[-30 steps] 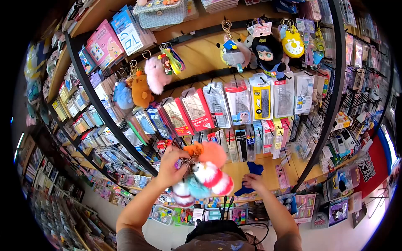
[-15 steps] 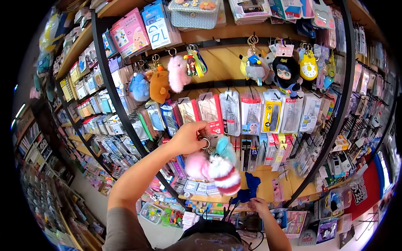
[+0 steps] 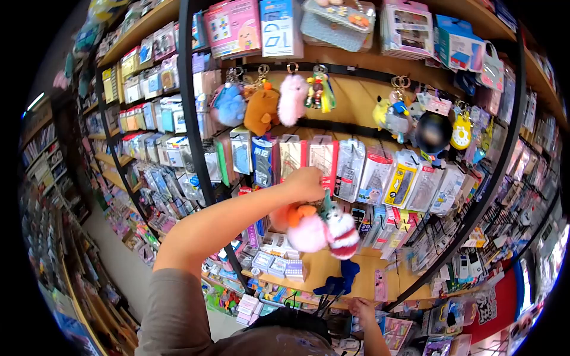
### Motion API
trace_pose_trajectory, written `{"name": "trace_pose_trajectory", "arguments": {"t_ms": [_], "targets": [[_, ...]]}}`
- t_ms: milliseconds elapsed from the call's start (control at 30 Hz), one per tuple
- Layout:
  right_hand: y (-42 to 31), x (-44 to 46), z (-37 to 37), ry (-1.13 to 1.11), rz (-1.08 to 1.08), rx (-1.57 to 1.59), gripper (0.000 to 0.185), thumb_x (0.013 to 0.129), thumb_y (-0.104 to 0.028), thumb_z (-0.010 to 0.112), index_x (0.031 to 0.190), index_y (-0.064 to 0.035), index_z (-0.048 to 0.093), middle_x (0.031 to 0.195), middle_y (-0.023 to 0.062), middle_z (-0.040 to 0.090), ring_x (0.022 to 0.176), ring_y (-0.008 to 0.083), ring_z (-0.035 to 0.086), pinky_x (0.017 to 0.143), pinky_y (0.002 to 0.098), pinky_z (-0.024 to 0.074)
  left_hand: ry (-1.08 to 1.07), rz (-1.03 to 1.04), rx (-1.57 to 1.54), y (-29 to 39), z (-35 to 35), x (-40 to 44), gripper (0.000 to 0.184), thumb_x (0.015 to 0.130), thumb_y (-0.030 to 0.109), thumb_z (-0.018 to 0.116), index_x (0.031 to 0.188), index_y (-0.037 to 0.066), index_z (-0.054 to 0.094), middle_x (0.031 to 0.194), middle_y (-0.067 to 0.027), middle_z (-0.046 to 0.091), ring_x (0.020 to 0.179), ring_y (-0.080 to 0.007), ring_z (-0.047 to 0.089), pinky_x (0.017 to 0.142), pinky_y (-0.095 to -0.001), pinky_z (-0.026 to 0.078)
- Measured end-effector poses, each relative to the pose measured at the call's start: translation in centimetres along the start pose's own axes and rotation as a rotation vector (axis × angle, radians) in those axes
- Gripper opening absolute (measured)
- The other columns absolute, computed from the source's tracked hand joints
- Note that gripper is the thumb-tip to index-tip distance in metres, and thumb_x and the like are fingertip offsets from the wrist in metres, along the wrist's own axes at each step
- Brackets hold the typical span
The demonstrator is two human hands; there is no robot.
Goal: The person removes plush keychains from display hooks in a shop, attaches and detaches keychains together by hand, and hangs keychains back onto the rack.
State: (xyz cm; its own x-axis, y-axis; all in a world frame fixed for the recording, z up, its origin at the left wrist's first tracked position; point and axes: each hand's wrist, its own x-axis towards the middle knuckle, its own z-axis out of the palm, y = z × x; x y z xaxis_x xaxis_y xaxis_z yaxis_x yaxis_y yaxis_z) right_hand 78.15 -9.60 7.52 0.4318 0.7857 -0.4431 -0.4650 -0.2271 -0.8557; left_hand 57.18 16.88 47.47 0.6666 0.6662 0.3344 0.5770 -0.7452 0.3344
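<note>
My left hand [image 3: 306, 184] is closed at the top of a bunch of fluffy keychains [image 3: 312, 231], which dangles below it in pink, orange and striped white and red. The fingers hide the rings. Lower right, my right hand [image 3: 361, 308] is near the shelf edge, its fingers bent; what they hold, if anything, is too small to tell. A dark blue cloth [image 3: 341, 280] lies on the wooden shelf just left of it. Above hang a blue plush keychain [image 3: 229, 105], a brown one [image 3: 261, 111] and a pink one [image 3: 293, 99] on a black bar.
A penguin-like plush [image 3: 396, 120] and a yellow keychain [image 3: 461, 130] hang farther right. Packaged stationery [image 3: 402, 178] hangs in rows behind my left hand. Black uprights [image 3: 193, 107] frame the rack. White boxes [image 3: 278, 264] stand on the lower shelf [image 3: 314, 267].
My left hand has moved up and right with the keychains, which swing beneath it. My right hand sits lower in view. The view has turned, shifting the upper shelf items rightward.
</note>
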Motion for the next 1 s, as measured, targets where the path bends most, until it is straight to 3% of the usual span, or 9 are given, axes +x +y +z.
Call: {"name": "trace_pose_trajectory", "arguments": {"t_ms": [233,467,567,767,1000], "targets": [[1.6,-0.2,0.0,0.009,0.024,-0.044,0.017,0.088,-0.014,0.051,0.1,-0.0021,0.055,0.083,0.0103,0.064,0.069,0.0201,0.062,0.059,0.0303,0.0494,-0.104,-0.145,-0.05,0.8,-1.7,2.3,0.022,0.057,0.015,0.055,0.067,-0.003,0.064,0.068,-0.0231,0.061,0.067,-0.0334,0.062,0.063,-0.0392,0.05],[3.6,-1.3,-0.7,0.017,0.057,0.039,0.021,0.087,-0.015,0.055,0.103,-0.0016,0.054,0.083,0.015,0.063,0.07,0.0246,0.062,0.063,0.0339,0.0517,-0.111,-0.217,-0.192,2.1,-3.5,3.1,0.017,0.057,0.007,0.06,0.065,-0.007,0.062,0.063,-0.0181,0.06,0.054,-0.0255,0.061,0.046,-0.036,0.048],[3.9,-1.5,-1.1,0.017,0.066,0.061,0.022,0.086,-0.015,0.056,0.102,-0.001,0.054,0.081,0.0151,0.063,0.068,0.0242,0.062,0.061,0.0337,0.052,-0.122,-0.307,-0.474,2.7,-4.2,2.7,0.02,0.057,0.009,0.062,0.065,-0.009,0.06,0.064,-0.0182,0.059,0.053,-0.025,0.061,0.043,-0.0351,0.046],[3.7,-3.3,-1.1,0.126,0.085,0.068,0.02,0.085,-0.016,0.058,0.096,-0.0005,0.055,0.078,0.0148,0.063,0.066,0.0238,0.062,0.059,0.0336,0.0522,-0.096,-0.016,-0.244,1.4,-3.8,3.2,0.019,0.057,0.01,0.066,0.073,0.0,0.064,0.07,-0.0117,0.063,0.066,-0.0192,0.059,0.057,-0.0308,0.047],[7.0,-2.0,-3.9,0.088,0.108,0.15,0.017,0.084,-0.015,0.058,0.094,-0.001,0.056,0.077,0.0143,0.062,0.065,0.0243,0.061,0.059,0.0349,0.052,-0.116,0.224,-0.288,1.1,-4.6,2.3,0.017,0.062,0.005,0.064,0.076,0.0,0.056,0.067,-0.0076,0.058,0.062,-0.0147,0.055,0.055,-0.0277,0.044]]}}
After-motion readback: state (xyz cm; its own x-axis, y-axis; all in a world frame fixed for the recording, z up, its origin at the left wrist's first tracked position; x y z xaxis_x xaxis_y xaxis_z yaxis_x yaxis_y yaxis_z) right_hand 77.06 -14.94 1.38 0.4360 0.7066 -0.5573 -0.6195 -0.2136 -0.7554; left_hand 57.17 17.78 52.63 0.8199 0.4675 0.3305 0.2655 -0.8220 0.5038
